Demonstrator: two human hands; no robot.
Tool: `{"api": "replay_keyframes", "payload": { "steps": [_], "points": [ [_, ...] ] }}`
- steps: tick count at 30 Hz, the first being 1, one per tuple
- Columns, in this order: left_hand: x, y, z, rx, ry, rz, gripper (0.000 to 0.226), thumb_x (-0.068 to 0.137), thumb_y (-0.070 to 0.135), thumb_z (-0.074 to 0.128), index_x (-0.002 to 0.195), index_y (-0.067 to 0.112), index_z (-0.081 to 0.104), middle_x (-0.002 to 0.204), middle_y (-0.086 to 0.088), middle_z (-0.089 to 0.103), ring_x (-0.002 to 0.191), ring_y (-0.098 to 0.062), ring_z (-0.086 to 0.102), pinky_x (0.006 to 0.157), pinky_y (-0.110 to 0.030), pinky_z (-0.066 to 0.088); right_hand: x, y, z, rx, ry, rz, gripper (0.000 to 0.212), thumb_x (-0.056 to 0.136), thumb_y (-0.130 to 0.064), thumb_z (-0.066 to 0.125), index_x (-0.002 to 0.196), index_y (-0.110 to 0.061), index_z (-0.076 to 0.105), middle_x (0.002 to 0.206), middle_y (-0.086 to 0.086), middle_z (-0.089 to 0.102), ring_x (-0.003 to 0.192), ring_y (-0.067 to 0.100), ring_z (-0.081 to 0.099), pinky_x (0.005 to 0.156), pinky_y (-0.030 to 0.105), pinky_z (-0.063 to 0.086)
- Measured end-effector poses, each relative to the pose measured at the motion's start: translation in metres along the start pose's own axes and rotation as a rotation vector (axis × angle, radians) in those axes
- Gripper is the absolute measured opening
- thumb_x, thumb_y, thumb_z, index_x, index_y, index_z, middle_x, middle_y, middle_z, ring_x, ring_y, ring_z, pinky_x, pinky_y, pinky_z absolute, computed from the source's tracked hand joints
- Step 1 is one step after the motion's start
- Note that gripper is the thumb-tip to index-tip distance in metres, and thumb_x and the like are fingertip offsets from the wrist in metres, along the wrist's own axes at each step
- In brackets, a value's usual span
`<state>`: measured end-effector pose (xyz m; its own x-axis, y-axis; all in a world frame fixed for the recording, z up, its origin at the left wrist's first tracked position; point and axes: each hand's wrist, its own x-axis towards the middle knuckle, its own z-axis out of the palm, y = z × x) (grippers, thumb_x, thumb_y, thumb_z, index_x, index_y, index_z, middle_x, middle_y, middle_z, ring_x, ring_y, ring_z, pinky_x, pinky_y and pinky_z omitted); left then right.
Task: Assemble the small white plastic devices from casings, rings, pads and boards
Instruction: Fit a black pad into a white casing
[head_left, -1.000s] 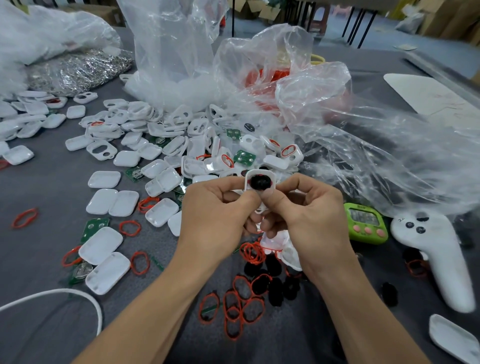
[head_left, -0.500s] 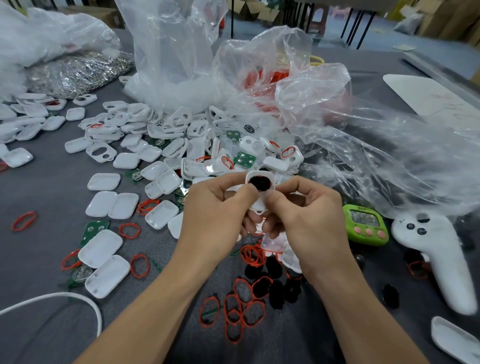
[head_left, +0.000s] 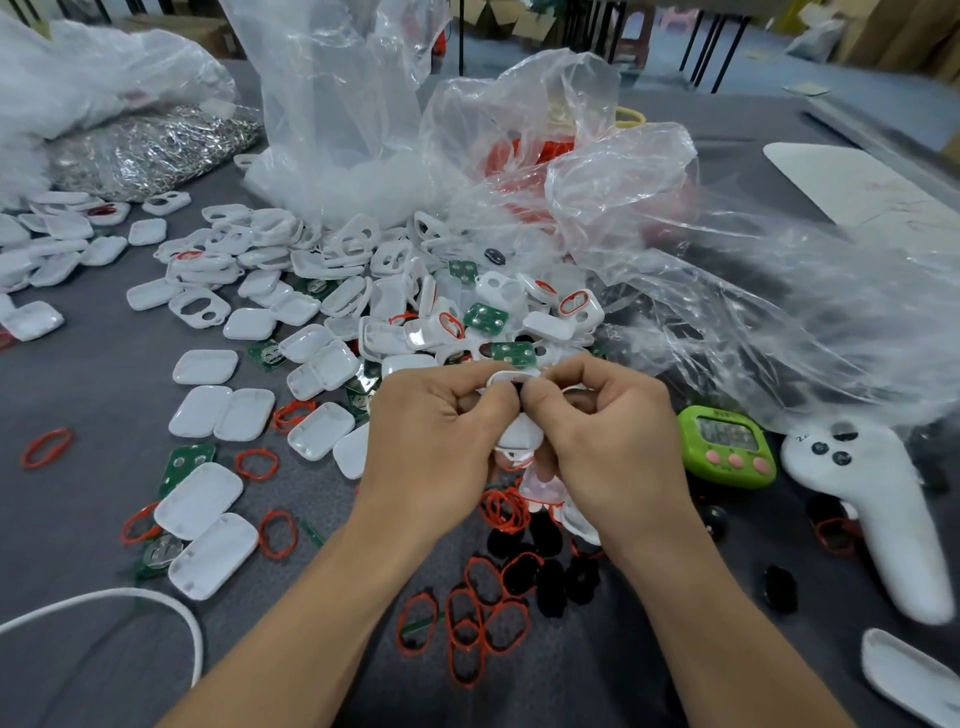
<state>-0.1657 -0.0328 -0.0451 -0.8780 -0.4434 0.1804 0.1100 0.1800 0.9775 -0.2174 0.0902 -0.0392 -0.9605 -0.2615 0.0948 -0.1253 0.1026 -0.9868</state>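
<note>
L hand (head_left: 436, 431) & R hand (head_left: 613, 436) bare, forearms bare to frame edge.

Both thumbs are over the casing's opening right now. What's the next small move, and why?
Probably press down evenly with both thumbs to seat the pad flush. The left hand and right hand both grip the white casing, and the thumbs meet over its opening. Only a dark sliver of the pad shows between them, so I can't tell whether it is seated.
</note>
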Motion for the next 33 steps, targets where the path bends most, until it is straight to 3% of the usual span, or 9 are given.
{"api": "replay_keyframes", "payload": {
  "steps": [5, 7, 10, 13, 17, 21, 28, 33],
  "points": [
    [0.0004, 0.0026, -0.0002, -0.097, -0.096, -0.083, 0.025, 0.094, 0.017, 0.063, 0.095, 0.033, 0.083, 0.058, -0.021, 0.062, 0.042, -0.016, 0.054, 0.044, -0.021, 0.046, 0.0010, 0.0001, -0.0005, -0.031, 0.070, -0.022, 0.021, 0.089, -0.015, 0.076, 0.069, -0.018, 0.070, 0.049, 0.000, 0.062, 0.042, 0.017, 0.049, 0.047, 0.035, 0.043],
    [0.0015, 0.0025, -0.0017, -0.091, -0.144, -0.100, 0.031, 0.088, 0.013, 0.061, 0.098, 0.033, 0.082, 0.055, -0.015, 0.064, 0.042, -0.014, 0.054, 0.045, -0.022, 0.045, 0.0016, 0.0001, -0.0023, -0.033, 0.075, -0.029, 0.021, 0.089, -0.015, 0.075, 0.070, -0.019, 0.070, 0.051, 0.001, 0.063, 0.043, 0.017, 0.051, 0.048, 0.037, 0.045],
    [0.0047, 0.0018, -0.0036, -0.086, -0.126, -0.100, 0.034, 0.085, 0.007, 0.062, 0.094, 0.033, 0.083, 0.052, -0.010, 0.064, 0.039, -0.013, 0.055, 0.043, -0.020, 0.044, 0.0021, -0.0010, -0.0051, 0.012, -0.007, -0.017, 0.013, 0.085, -0.017, 0.077, 0.074, -0.018, 0.070, 0.054, 0.003, 0.065, 0.045, 0.018, 0.054, 0.048, 0.035, 0.045],
    [0.0068, 0.0012, -0.0041, -0.102, -0.081, -0.110, 0.027, 0.080, 0.016, 0.066, 0.088, 0.036, 0.083, 0.050, -0.012, 0.064, 0.037, -0.014, 0.056, 0.041, -0.020, 0.044, 0.0029, -0.0008, -0.0068, 0.052, -0.096, 0.016, 0.004, 0.077, -0.020, 0.072, 0.080, -0.021, 0.072, 0.057, 0.006, 0.067, 0.048, 0.018, 0.055, 0.050, 0.034, 0.046],
    [0.0049, -0.0008, -0.0030, -0.119, -0.062, -0.125, 0.024, 0.081, 0.018, 0.069, 0.086, 0.037, 0.083, 0.052, -0.021, 0.060, 0.036, -0.014, 0.055, 0.039, -0.020, 0.042, 0.0027, 0.0023, -0.0052, 0.011, -0.089, 0.011, 0.007, 0.075, -0.019, 0.070, 0.081, -0.022, 0.072, 0.057, 0.002, 0.068, 0.047, 0.013, 0.057, 0.054, 0.036, 0.049],
    [0.0048, -0.0022, -0.0020, -0.133, -0.077, -0.153, 0.025, 0.077, 0.023, 0.067, 0.091, 0.035, 0.083, 0.051, -0.015, 0.063, 0.037, -0.017, 0.057, 0.039, -0.023, 0.044, 0.0026, 0.0032, -0.0053, 0.008, -0.068, 0.024, 0.006, 0.075, -0.016, 0.073, 0.079, -0.021, 0.073, 0.058, 0.001, 0.070, 0.049, 0.012, 0.061, 0.056, 0.035, 0.052],
    [0.0027, -0.0014, -0.0058, -0.155, -0.127, -0.112, 0.025, 0.096, 0.014, 0.065, 0.097, 0.031, 0.083, 0.055, -0.019, 0.065, 0.043, -0.020, 0.059, 0.044, -0.026, 0.046, 0.0016, -0.0016, -0.0063, 0.006, -0.044, 0.016, 0.020, 0.083, 0.001, 0.075, 0.079, -0.019, 0.074, 0.064, 0.005, 0.074, 0.056, 0.016, 0.067, 0.059, 0.036, 0.055],
    [0.0042, -0.0005, -0.0057, -0.274, -0.133, -0.141, 0.035, 0.093, 0.025, 0.049, 0.090, 0.019, 0.083, 0.056, -0.026, 0.061, 0.044, -0.026, 0.055, 0.043, -0.024, 0.043, 0.0011, -0.0059, -0.0037, 0.019, -0.034, 0.046, 0.012, 0.069, -0.016, 0.071, 0.080, -0.021, 0.075, 0.065, 0.007, 0.074, 0.056, 0.019, 0.066, 0.058, 0.047, 0.057]
  ]
}}
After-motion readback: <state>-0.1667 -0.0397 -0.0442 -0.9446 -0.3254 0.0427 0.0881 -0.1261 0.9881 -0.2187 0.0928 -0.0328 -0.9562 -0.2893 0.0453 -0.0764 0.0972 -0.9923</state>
